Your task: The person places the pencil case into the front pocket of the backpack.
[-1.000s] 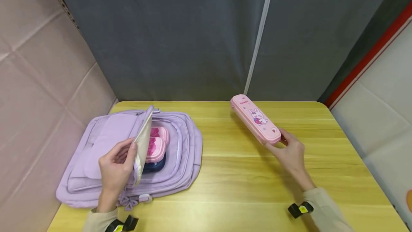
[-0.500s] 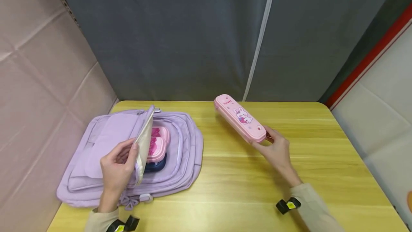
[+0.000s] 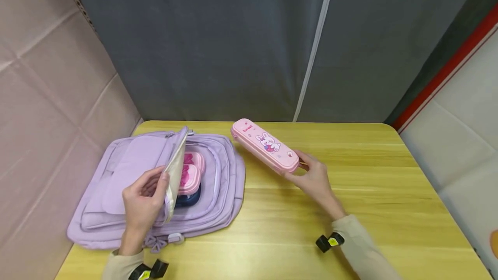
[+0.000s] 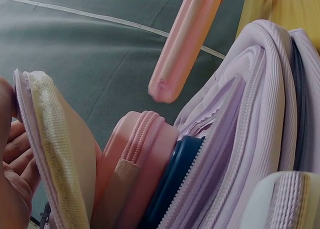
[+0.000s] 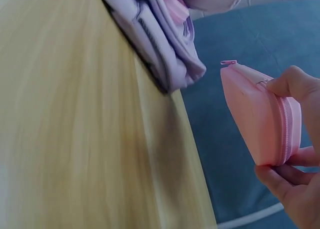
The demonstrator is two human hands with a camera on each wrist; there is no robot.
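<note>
A lilac backpack (image 3: 128,176) lies flat at the table's left, its front pocket pulled open. My left hand (image 3: 143,200) pinches the edge of the pocket flap (image 4: 60,154) and holds it up, pale lining showing. Inside the opening sit a pink zip case with a magenta bow (image 3: 189,178) and, beneath it, a dark blue case (image 3: 188,200). My right hand (image 3: 313,180) grips a pink pencil case (image 3: 268,147) with a rabbit print by its near end. The pencil case is in the air, its far end close to the bag's right side. In the right wrist view its zipper is closed.
The wooden table (image 3: 280,237) extends right of the backpack. A grey curtain (image 3: 233,46) hangs behind its far edge. Pale padded panels (image 3: 62,133) stand at the left, and a white panel with a red edge (image 3: 463,116) at the right.
My right hand has carried the pencil case leftward across the table, toward the backpack. The left hand keeps the flap raised and has hardly moved.
</note>
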